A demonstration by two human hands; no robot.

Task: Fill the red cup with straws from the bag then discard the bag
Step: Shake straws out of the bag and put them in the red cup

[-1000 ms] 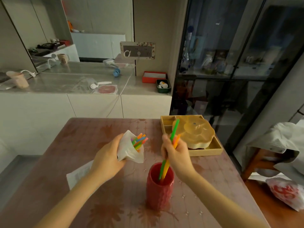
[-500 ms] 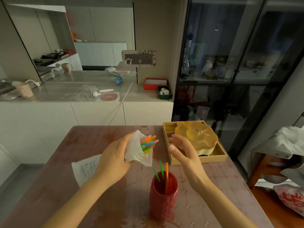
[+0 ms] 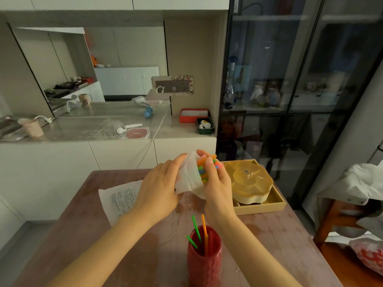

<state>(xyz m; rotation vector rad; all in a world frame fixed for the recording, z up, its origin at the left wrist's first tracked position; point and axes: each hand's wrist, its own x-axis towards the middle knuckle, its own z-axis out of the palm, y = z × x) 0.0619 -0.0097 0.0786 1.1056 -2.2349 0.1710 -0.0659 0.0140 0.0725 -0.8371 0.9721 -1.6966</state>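
Note:
A red textured cup (image 3: 204,258) stands on the table near the front edge, with three straws (image 3: 200,228) in it, two green and one orange. Above and behind it my left hand (image 3: 159,184) holds a white plastic bag (image 3: 189,177) by its side. Coloured straw ends (image 3: 204,167) stick out of the bag's open mouth. My right hand (image 3: 217,181) is at that mouth, fingers closed around the bunch of straws.
A wooden tray (image 3: 269,203) with a yellow flower-shaped lidded dish (image 3: 247,179) sits right of my hands. The bag's printed tail lies on the reddish table (image 3: 83,235) at the left. A chair with white cloth (image 3: 356,185) stands at the right.
My right hand let go of straws into the cup, then rose back to the bag's mouth and closed on more straws. The view tilted up slightly.

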